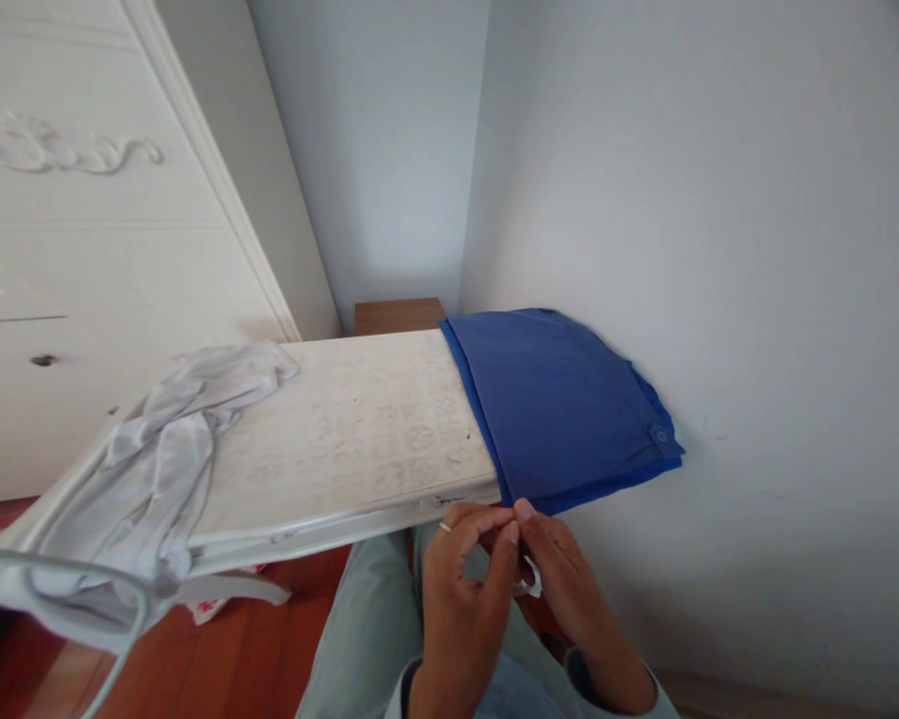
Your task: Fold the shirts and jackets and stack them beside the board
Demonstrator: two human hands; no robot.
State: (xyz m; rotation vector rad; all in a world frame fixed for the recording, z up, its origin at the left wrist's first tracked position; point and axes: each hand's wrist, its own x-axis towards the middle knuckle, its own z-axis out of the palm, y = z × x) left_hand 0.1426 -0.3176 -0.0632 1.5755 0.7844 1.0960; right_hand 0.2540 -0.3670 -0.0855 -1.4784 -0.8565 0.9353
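Folded blue cloth (pixel 561 399) with a button at its right corner lies over the right end of a white board (pixel 360 419). Just below the cloth's near corner, my left hand (pixel 468 589), with a ring on one finger, is closed in a pinch. The fingertips of my right hand (pixel 561 569) are pinched together and meet those of the left. Whatever lies between the fingertips is too small to make out. A bit of something white shows beneath the fingers.
Crumpled pale grey cloth (pixel 172 449) hangs over the board's left end, with a grey-green cable (pixel 139 589) in front. A white cabinet (pixel 120 260) stands at the left. A wooden box-like piece (pixel 397 316) sits behind the board, and a wall (pixel 689 220) rises along the right.
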